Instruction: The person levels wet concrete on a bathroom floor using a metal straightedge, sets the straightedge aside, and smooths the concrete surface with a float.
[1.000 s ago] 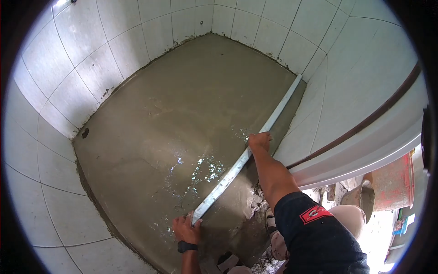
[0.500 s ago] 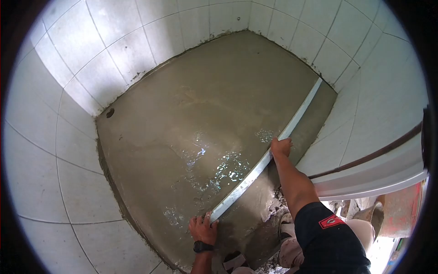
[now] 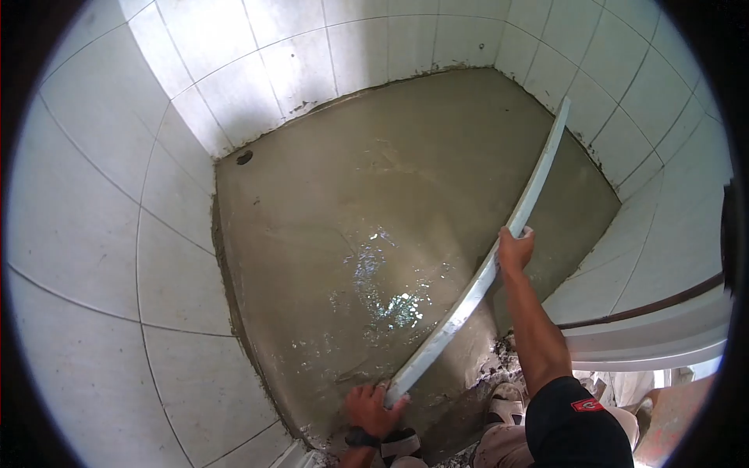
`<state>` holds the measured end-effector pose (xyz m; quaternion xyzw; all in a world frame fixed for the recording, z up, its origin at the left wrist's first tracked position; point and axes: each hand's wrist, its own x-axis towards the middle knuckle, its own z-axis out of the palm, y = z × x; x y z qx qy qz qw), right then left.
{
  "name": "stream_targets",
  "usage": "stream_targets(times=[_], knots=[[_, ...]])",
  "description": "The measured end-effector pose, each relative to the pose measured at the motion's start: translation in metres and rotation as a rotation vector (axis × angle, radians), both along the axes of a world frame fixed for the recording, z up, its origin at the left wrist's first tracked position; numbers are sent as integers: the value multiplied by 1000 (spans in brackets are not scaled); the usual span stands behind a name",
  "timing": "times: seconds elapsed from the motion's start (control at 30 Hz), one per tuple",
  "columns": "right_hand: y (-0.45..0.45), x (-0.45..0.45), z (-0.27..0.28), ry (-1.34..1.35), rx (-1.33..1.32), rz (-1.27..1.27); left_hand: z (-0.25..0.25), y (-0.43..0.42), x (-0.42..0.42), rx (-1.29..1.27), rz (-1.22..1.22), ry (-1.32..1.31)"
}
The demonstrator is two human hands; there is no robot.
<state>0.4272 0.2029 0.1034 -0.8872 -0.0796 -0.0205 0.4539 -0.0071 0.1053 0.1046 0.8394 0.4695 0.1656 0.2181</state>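
A long, pale metal screed bar (image 3: pixel 466 303) runs diagonally over the wet grey mortar floor (image 3: pixel 328 187). My left hand (image 3: pixel 374 409), with a dark watch at the wrist, closes round its near end. Further along, about mid-length, my right hand (image 3: pixel 516 249) grips the bar with fingers wrapped over its edge. The far tip overlaps the tiled wall at the right and looks lifted off the mortar. Shiny wet patches (image 3: pixel 402 310) mark the surface to the left of the bar.
White tiled walls (image 3: pixel 172 257) enclose the floor. A dark round drain hole (image 3: pixel 244 157) sits in the left far corner. At the right is a curved white door-frame-like edge (image 3: pixel 647 343). My shoe (image 3: pixel 507 402) stands by rough, broken mortar near the bottom, with a reddish container (image 3: pixel 675 421) beyond.
The bar's far end has risen from the floor edge and now overlaps the wall. Both hands keep hold of it. The whole view has shifted, with the room sitting further right.
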Motion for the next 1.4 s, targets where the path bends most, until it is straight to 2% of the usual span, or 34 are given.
stream_targets(times=[0.03, 0.2, 0.27, 0.3, 0.37, 0.4, 0.47, 0.5, 0.57, 0.7, 0.77, 1.0, 1.07, 1.2, 1.27, 1.4], knots=[[4, 3, 2, -65, 30, -2, 5, -3, 2, -11, -30, -16], [21, -2, 28, -35, 88, 135, 19, -17, 11, -4, -85, -21], [29, -10, 38, -24, 81, 157, 23, -20, 10, -220, -147, 32], [31, -11, 42, -36, 103, 166, 22, -22, 10, -217, -137, 31], [33, -15, 46, -46, 119, 175, 14, -28, 9, -598, -262, -32], [34, -15, 49, -91, 47, 180, 5, -36, 9, -598, -260, -34], [34, -16, 53, -140, -23, 182, -13, -54, 11, -804, -325, -352], [34, -18, 52, -160, -43, 223, -11, -53, 10, -804, -333, -354], [31, -15, 50, -185, -64, 250, -9, -53, 16, -903, -571, -225], [22, -25, 49, -209, -55, 345, -2, -45, 16, -923, -579, -183], [16, -19, 39, -226, -27, 427, -4, -37, 14, -829, -481, -75], [-3, -28, 47, -124, 43, 590, -12, 0, -7, -656, -240, -133], [-6, -32, 57, 32, 144, 648, -13, 12, -15, -620, -219, -124], [-6, -33, 57, 176, 279, 704, -24, 24, -23, -568, -181, -97], [-11, -34, 60, 376, 387, 754, -32, 29, -20, -527, -247, -82], [-21, -44, 74, 515, 335, 792, -33, 39, 4, -572, -269, -149]])
